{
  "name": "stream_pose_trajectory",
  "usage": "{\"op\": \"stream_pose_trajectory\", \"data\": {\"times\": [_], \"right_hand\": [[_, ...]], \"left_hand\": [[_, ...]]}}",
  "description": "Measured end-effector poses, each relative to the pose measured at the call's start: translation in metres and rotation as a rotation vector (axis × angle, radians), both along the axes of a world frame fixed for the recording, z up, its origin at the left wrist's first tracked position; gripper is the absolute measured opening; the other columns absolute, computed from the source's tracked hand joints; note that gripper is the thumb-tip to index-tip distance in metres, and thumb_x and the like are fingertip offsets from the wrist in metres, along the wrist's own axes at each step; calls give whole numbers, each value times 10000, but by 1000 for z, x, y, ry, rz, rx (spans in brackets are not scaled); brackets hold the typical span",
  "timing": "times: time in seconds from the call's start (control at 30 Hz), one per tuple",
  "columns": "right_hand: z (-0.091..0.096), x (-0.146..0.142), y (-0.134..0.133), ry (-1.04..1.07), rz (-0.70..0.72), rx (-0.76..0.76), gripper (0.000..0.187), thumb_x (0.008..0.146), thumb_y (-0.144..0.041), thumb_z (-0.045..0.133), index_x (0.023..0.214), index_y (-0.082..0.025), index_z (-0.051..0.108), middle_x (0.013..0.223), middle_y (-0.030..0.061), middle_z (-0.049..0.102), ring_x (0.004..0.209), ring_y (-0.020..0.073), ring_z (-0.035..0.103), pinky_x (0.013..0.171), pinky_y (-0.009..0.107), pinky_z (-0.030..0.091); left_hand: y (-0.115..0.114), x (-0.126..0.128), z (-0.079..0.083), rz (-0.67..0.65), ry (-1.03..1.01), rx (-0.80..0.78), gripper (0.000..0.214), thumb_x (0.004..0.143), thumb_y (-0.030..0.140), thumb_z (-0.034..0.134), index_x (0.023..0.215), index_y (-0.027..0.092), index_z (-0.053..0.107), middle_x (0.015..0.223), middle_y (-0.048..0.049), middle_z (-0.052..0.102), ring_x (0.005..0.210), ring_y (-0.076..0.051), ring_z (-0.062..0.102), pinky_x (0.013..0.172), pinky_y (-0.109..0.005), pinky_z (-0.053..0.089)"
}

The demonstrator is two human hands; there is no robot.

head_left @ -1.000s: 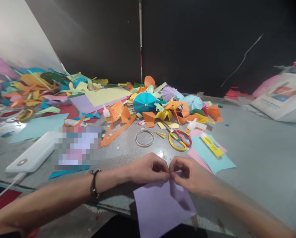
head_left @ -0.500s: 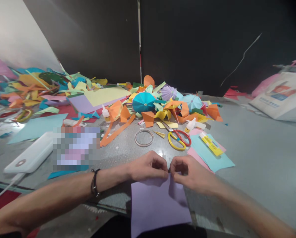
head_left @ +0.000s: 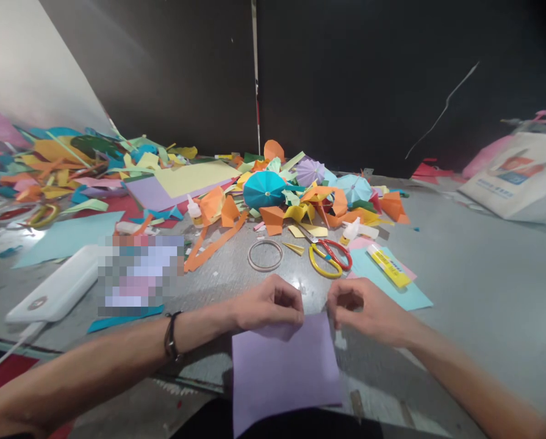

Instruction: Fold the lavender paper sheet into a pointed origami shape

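A sheet of purple paper [head_left: 286,372] hangs over the table's front edge, its far edge raised towards my hands. My left hand [head_left: 275,305] is closed in a pinch on that far edge, thumb on top. At the far right corner, the curled fingers and thumb of my right hand [head_left: 362,308] close on the paper's edge. Beyond my hands lie a silver ring-shaped roll [head_left: 265,255], a small gold paper cone [head_left: 293,248] and scissors with red and yellow handles [head_left: 330,259].
A yellow glue stick [head_left: 389,266] rests on light blue paper [head_left: 414,299] at the right. White glue bottles [head_left: 351,230] stand near a heap of coloured paper and paper umbrellas [head_left: 264,188]. On the left is a white power bank [head_left: 55,286]; a white bag [head_left: 520,177] is far right.
My right hand has slid right along the paper's far edge to its corner, away from my left hand. My left hand and the paper have shifted slightly left.
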State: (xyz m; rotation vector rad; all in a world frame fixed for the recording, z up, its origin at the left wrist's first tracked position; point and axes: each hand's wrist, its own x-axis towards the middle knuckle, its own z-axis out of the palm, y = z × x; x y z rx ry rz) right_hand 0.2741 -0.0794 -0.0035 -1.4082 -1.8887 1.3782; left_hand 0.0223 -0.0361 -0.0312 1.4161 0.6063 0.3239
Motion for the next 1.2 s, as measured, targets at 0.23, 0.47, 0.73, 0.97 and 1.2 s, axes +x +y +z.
{"op": "stream_pose_trajectory", "data": {"times": [0.23, 0.47, 0.73, 0.97, 1.2], "right_hand": [[2, -2, -1, 98, -39, 139, 252, 933, -427, 655, 1044, -201, 673, 1047, 74, 719, 938, 204, 681, 817, 334, 536], [-7, -15, -10, -59, -37, 164, 278, 993, -421, 598, 860, -191, 682, 795, 27, 684, 731, 168, 605, 673, 300, 475], [-2, 0, -1, -66, -65, 257, 290, 963, -443, 623, 825, -198, 691, 769, 21, 650, 685, 154, 555, 637, 290, 449], [1, -4, -5, -40, -64, 256, 286, 955, -437, 628, 797, -203, 677, 750, 20, 633, 664, 147, 536, 633, 288, 455], [6, 1, -4, -48, -94, 270, 298, 934, -455, 638, 767, -208, 653, 726, 15, 611, 637, 144, 510, 593, 287, 427]], "left_hand": [[3, -3, 3, 46, -73, -13, 363, 784, 452, 817, 750, 120, 674, 605, 9, 583, 488, -70, 467, 458, -197, 329], [1, 2, -3, 90, -61, 43, 301, 804, 394, 799, 845, 134, 653, 689, 17, 606, 575, -78, 511, 536, -200, 396], [4, 1, -2, 151, -60, 35, 252, 756, 291, 797, 817, 153, 595, 755, 16, 597, 663, -97, 543, 598, -224, 421], [5, 1, -1, 187, -46, 52, 243, 742, 298, 784, 808, 150, 603, 755, 1, 603, 669, -107, 552, 581, -224, 401], [6, 0, 0, 222, -40, 106, 192, 712, 249, 766, 774, 151, 613, 751, 5, 610, 657, -101, 552, 598, -228, 408]]}}
